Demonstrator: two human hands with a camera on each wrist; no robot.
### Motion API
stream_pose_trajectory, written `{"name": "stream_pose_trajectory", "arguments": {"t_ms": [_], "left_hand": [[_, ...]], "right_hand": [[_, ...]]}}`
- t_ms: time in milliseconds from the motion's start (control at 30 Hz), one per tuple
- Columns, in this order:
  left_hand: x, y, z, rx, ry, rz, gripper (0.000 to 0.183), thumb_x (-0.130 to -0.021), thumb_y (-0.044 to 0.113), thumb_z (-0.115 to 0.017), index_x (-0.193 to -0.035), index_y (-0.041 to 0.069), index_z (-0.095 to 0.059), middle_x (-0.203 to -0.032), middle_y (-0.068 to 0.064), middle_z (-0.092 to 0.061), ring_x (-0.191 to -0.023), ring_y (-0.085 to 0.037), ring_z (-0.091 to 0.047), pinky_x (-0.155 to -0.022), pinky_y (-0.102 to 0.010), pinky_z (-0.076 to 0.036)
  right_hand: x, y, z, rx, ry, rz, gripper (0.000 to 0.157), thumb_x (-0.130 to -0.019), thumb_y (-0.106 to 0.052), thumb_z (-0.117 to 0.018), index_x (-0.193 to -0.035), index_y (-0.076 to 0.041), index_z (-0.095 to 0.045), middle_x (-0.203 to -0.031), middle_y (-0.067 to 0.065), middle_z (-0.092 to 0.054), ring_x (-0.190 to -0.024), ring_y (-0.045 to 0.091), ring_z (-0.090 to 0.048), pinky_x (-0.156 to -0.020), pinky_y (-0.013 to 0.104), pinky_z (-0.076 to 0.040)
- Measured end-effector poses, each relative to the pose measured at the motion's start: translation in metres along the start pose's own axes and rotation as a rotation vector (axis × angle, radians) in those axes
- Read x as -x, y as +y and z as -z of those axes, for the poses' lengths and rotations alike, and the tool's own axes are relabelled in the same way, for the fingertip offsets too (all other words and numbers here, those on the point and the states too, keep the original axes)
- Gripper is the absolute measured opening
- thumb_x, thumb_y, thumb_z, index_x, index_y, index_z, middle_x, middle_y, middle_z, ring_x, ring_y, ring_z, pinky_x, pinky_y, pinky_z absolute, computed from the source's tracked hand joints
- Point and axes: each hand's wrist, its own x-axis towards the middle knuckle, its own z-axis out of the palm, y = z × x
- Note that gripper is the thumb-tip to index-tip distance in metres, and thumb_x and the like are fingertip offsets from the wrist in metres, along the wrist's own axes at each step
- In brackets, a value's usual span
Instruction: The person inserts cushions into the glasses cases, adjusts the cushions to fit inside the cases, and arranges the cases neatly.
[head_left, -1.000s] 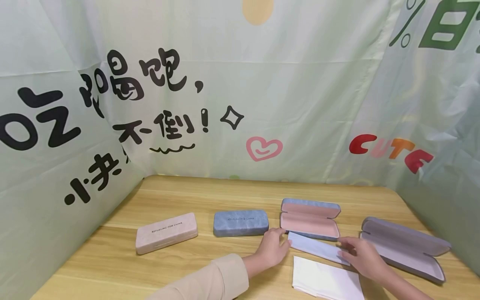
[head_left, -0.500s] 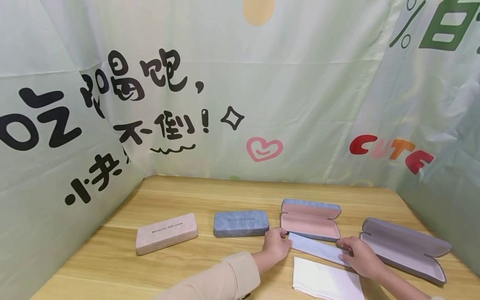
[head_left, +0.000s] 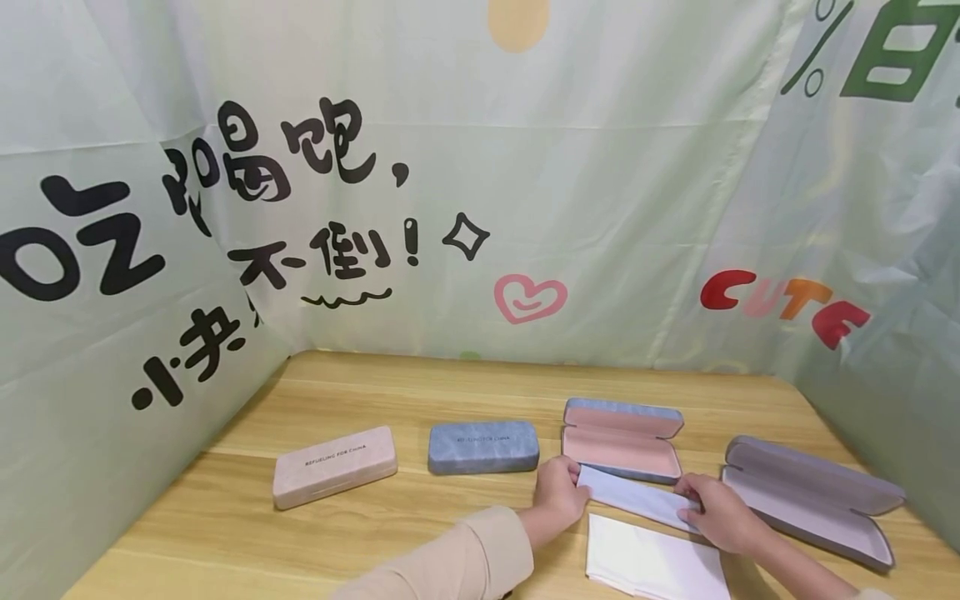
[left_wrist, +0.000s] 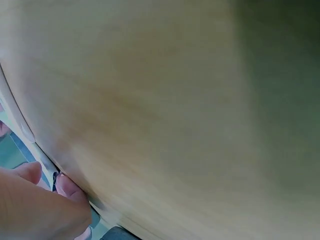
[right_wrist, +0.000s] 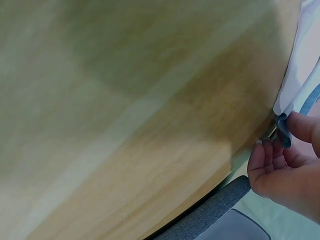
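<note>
- near the front of the open blue case point(head_left: 621, 451), the blue cloth point(head_left: 633, 498) is folded in a long strip.
- the left hand point(head_left: 560, 496) has slid in a bit and pinches one end.
- the right hand point(head_left: 723, 512) pinches the other end.
- so both ends are held now.

White folded cloth point(head_left: 652, 554): cut off at head view's bottom
Pale blue folded cloth point(head_left: 637, 497): one end partly behind right hand point(head_left: 723, 514)
Closed blue glasses case point(head_left: 483, 450): lettering blurred
</note>
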Motion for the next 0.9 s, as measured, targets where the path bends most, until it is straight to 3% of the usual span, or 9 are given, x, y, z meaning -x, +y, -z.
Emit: {"name": "stream_pose_trajectory", "arguments": {"t_ms": [233,500,900], "left_hand": [[-0.001,0.002,-0.002,-0.003,-0.004,0.038,0.017,-0.068,-0.006,-0.072,-0.074,0.006,-0.061,-0.063,0.004,-0.051,-0.058,-0.003,-0.044,-0.054,-0.016,-0.041],[-0.002,0.0,0.001,0.043,-0.013,0.034,0.021,-0.067,-0.01,-0.071,-0.071,0.006,-0.059,-0.061,0.005,-0.051,-0.057,-0.001,-0.042,-0.054,-0.015,-0.041],[-0.004,-0.005,0.007,0.164,-0.073,0.015,0.02,-0.067,-0.012,-0.07,-0.075,0.003,-0.062,-0.061,0.001,-0.055,-0.057,0.0,-0.045,-0.056,-0.014,-0.043]], "right_hand": [[0.005,0.002,-0.002,0.006,0.056,0.03,0.016,-0.076,-0.002,-0.069,-0.077,-0.007,-0.053,-0.07,-0.001,-0.043,-0.062,0.006,-0.034,-0.056,0.022,-0.03],[0.003,0.001,0.003,-0.01,0.021,-0.01,0.015,-0.078,-0.004,-0.068,-0.079,-0.007,-0.054,-0.066,-0.002,-0.043,-0.06,0.006,-0.034,-0.055,0.021,-0.029],[0.006,0.0,0.014,-0.049,0.059,0.093,0.014,-0.079,-0.002,-0.066,-0.079,-0.008,-0.054,-0.063,-0.004,-0.039,-0.057,0.0,-0.031,-0.053,0.02,-0.028]]}}
